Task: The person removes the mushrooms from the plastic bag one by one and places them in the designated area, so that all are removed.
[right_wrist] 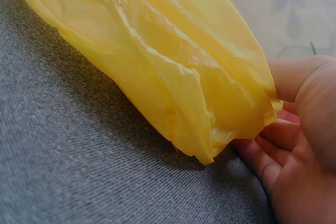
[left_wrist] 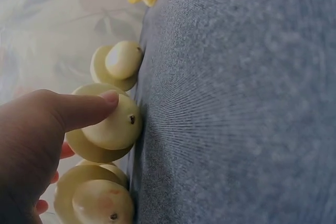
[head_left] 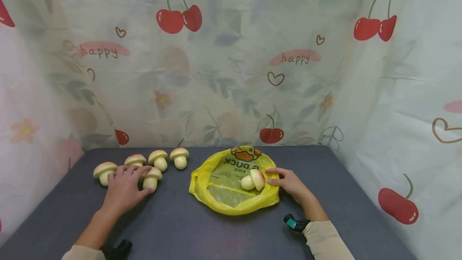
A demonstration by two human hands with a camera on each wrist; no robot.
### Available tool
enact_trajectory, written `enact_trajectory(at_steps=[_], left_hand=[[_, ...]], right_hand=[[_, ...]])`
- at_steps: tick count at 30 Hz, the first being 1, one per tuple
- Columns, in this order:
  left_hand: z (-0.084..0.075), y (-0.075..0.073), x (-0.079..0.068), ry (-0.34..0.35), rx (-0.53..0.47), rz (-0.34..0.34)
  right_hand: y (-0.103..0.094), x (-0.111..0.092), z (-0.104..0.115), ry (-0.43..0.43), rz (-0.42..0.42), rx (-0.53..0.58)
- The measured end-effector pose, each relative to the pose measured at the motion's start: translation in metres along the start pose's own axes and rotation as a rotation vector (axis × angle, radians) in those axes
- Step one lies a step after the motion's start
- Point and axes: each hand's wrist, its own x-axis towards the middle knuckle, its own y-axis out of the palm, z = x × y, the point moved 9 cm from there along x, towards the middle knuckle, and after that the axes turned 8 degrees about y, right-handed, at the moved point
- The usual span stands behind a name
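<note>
My left hand (head_left: 124,185) reaches over a group of cream toy mushrooms with pinkish caps at the left of the table. Its thumb and fingers pinch the nearest mushroom (head_left: 152,179); in the left wrist view the thumb lies across that mushroom's stem (left_wrist: 113,129). At the centre right, a yellow plastic bag (head_left: 234,210) with a duck print lies with its mouth spread wide. One mushroom (head_left: 249,182) rests on its side within the bag's opening. My right hand (head_left: 294,187) holds the bag's right rim between thumb and fingers, which the yellow film (right_wrist: 236,98) partly hides.
Other mushrooms stand close around the left hand: one at the far left (head_left: 104,170), two behind (head_left: 158,159), and one nearer the bag (head_left: 179,157). The dark grey tabletop (head_left: 202,240) meets a cherry-printed curtain (head_left: 223,91) at the back and sides.
</note>
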Motion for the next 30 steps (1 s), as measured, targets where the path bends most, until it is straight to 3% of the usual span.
enact_trajectory(at_steps=[9,18,23,30], left_hand=[[-0.004,-0.007,0.000,0.013,-0.010,-0.037],[-0.016,-0.017,0.008,0.111,-0.018,-0.166],[-0.034,-0.018,0.020,0.195,-0.056,-0.194],[-0.079,-0.010,0.042,0.362,-0.162,-0.094]], right_hand=[[0.001,0.002,0.002,-0.017,0.010,0.014],[0.000,0.003,0.000,-0.012,0.013,0.018],[0.000,0.002,0.001,-0.010,0.009,0.002],[0.000,0.000,0.001,0.005,0.002,0.003]])
